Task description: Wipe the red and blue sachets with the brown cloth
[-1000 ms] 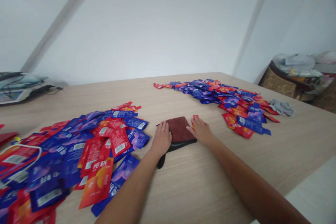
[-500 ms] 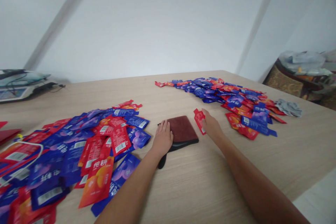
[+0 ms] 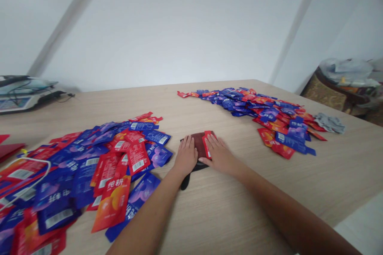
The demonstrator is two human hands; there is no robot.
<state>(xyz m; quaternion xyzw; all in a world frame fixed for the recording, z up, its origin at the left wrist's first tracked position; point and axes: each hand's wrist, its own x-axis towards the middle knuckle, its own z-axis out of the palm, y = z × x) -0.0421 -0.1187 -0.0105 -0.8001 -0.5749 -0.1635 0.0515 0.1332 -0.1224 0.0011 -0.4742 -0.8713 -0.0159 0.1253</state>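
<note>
A brown flat pad with a black underside and a black tab lies on the table in the middle of the head view. My left hand rests flat over its left edge, fingers stretched forward. On the right part of the pad lies a small red pouch, mostly covered by my right hand. That hand is spread flat on top of the pouch, with the fingers pointing away from me and the thumb toward the pad's near edge.
Red and blue pouches are heaped on the left, and another heap spreads along the right. Grey crumpled gloves lie beyond that heap. A scale stands at the far left. A chair with plastic bags is at the right.
My right hand has moved left with the red pouch, from the table beside the pad onto it, and now lies flat over it. My left hand has stayed on the pad.
</note>
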